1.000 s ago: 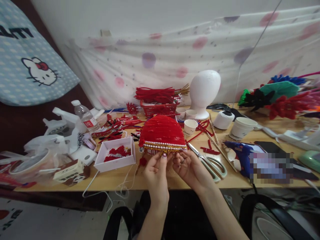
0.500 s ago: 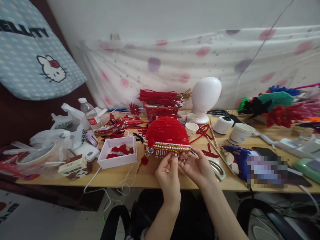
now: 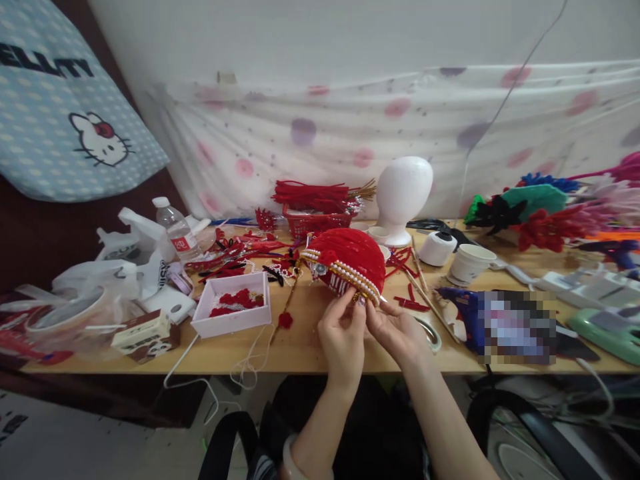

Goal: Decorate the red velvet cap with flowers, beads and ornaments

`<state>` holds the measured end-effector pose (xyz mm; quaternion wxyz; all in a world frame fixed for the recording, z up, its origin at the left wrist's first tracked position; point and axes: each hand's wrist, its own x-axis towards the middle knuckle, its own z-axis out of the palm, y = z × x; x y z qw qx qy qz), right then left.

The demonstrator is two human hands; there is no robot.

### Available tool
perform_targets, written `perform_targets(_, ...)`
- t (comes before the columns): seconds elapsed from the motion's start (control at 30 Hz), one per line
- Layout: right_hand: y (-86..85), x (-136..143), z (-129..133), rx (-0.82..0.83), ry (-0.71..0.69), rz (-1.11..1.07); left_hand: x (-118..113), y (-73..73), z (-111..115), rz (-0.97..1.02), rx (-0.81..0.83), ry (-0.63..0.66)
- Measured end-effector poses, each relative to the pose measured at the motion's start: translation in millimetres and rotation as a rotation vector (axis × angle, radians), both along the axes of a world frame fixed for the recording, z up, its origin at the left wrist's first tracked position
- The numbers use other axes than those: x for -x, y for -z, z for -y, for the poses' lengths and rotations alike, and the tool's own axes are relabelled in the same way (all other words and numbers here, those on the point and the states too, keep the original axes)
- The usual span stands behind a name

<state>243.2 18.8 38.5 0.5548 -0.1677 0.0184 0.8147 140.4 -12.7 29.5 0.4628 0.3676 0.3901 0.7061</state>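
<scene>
A domed red headdress (image 3: 357, 252) hangs in front of me over the table, tilted with its left side raised. White pearl beads and gold trim run along its lower edge, and a red tassel flower (image 3: 285, 321) dangles from its left end. My left hand (image 3: 345, 333) pinches the trim at the near edge between thumb and fingers. Close beside it, my right hand (image 3: 400, 330) grips the same edge from the right, its fingertips partly hidden under the rim. What small part lies between the fingertips is too small to make out.
A white box (image 3: 231, 327) of red pieces stands left. Behind are a red basket (image 3: 315, 220) of red stems and a white foam head (image 3: 403, 197). To the right lie a paper cup (image 3: 470, 263), a thread spool (image 3: 437, 249) and a blue glue gun (image 3: 470, 320).
The headdress has turned and tilted, its left side rising and its right end dropping. Both hands moved slightly right with it and stay on its edge. The view has shifted a little.
</scene>
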Motion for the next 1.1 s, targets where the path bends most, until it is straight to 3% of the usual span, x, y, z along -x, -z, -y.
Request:
perform_targets(0.13,-2.7,-12.8,-0.8,0.037,-0.051,-0.041,-2.2,-12.4,-3.7,-0.165,-0.092,0.075)
perform_targets(0.27,-9.5,-17.3,-0.7,0.081,-0.077,-0.054,-2.9,-13.6,-6.6,-0.252,-0.140,0.140)
perform_targets(0.5,-29.7,1.3,4.9,0.157,-0.057,-0.076,0.9,-20.8,-12.0,-0.068,-0.022,0.156)
perform_targets(0.67,-45.8,14.6,8.2,0.182,0.006,-0.041,9.9,-30.8,-17.0,-0.058,-0.031,0.076)
perform_targets(0.83,-47.5,15.4,6.8,0.061,-0.006,0.095,13.1,-32.8,-23.6,-0.047,-0.031,0.043)
perform_targets(0.97,-47.4,12.4,6.3,0.023,-0.029,0.065,12.3,-38.6,-26.4,-0.043,-0.062,0.048)
perform_targets(1.1,-55.5,14.4,11.1,0.115,0.115,-0.081,13.1,-46.0,-22.7,-0.043,-0.077,0.063)
